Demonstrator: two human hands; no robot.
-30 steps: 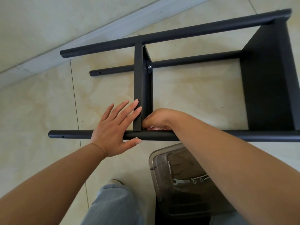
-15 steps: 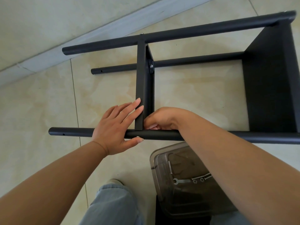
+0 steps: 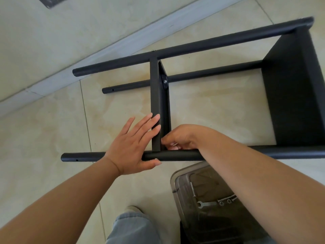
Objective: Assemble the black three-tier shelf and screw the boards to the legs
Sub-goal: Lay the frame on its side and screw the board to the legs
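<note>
Item: black three-tier shelf (image 3: 292,95), part-built, lying on its side on the tiled floor (image 3: 52,138), close to the skirting where floor meets wall.

- Near leg (image 3: 175,155): a round tube crossing in front of me. My left hand (image 3: 131,147) lies flat over it, straight fingers (image 3: 149,127) pressing the edge of the middle board (image 3: 155,103), thumb under the tube. I judge this keeps board and leg lined up for the screw.
- Right hand (image 3: 181,138): tucked into the corner where the middle board meets the near leg, fingers curled and pinched at the joint. What they pinch is hidden; I take it for a screw being started by hand, but I cannot tell.
- Far joint: a bracket with a screw (image 3: 165,81) already seated on the lower far leg (image 3: 211,72); upper far leg (image 3: 193,48) meets the board's end.
- End board (image 3: 295,103): fitted, at the right.
- Open tube ends at left show free holes; third board not mounted.

Around: clear plastic box (image 3: 182,182) just behind the near leg, holding a small spanner (image 3: 204,204) and loose bolts. My right forearm crosses over it, blocking reach to the parts. Jeans knee (image 3: 133,228) below.
</note>
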